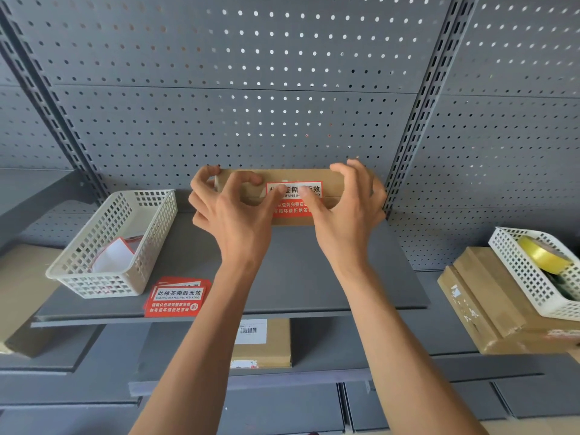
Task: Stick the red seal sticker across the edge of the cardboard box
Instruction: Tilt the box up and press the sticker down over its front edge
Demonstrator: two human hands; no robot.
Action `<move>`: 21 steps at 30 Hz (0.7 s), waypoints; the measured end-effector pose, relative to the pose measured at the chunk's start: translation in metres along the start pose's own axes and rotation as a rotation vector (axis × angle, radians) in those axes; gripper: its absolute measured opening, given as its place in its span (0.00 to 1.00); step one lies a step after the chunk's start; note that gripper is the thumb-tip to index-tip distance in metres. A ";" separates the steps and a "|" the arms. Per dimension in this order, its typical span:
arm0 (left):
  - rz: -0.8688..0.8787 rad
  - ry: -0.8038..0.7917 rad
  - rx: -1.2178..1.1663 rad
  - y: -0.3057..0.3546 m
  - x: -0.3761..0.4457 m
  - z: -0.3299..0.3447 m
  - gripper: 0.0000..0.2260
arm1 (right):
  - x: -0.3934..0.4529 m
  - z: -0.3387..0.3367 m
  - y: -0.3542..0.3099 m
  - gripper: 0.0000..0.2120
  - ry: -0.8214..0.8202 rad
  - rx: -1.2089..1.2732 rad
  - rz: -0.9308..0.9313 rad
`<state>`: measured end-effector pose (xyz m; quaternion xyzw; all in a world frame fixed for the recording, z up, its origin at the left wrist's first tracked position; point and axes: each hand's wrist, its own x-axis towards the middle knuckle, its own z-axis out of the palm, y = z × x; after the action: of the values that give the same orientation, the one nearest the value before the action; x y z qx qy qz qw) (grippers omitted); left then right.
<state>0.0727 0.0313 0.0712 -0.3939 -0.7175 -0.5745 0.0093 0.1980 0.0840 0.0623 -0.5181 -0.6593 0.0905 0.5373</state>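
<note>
- Nearest to us, our two bare forearms reach up and forward over the front lip of the grey metal shelf (pixel 282 277), with a small stack of spare red seal stickers (pixel 176 298) lying at its front left, untouched.
- Our left hand (pixel 233 211) is spread wide, fingers curled over the left end of the flat brown cardboard box (pixel 298 177), thumb stretched toward the sticker.
- Our right hand (pixel 345 208) is likewise spread, fingers hooked over the box's right end, its thumb pressing on the label's middle.
- The red seal sticker with white lettering (pixel 295 199) lies between the hands, already on the box; it appears to wrap from the top face down over the front edge.
- We judge the task nearly done: the sticker is placed, and what seems left is smoothing it flat and letting go.
- Behind the box stands the grey perforated back panel (pixel 251 89); the white plastic basket (pixel 116 243) sits well to the left.
</note>
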 end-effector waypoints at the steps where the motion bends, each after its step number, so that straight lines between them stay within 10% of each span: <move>1: 0.005 -0.001 -0.001 -0.002 0.000 0.000 0.15 | 0.001 0.000 0.002 0.26 -0.001 0.004 -0.004; 16: -0.015 0.032 -0.069 -0.008 -0.003 -0.002 0.04 | -0.005 -0.001 0.004 0.12 0.054 0.070 0.057; 21: -0.055 0.072 -0.033 0.000 -0.004 0.006 0.15 | -0.008 0.011 -0.015 0.28 0.063 -0.057 0.102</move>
<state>0.0778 0.0343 0.0672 -0.3533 -0.7177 -0.6000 0.0128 0.1797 0.0763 0.0629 -0.5690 -0.6170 0.0826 0.5374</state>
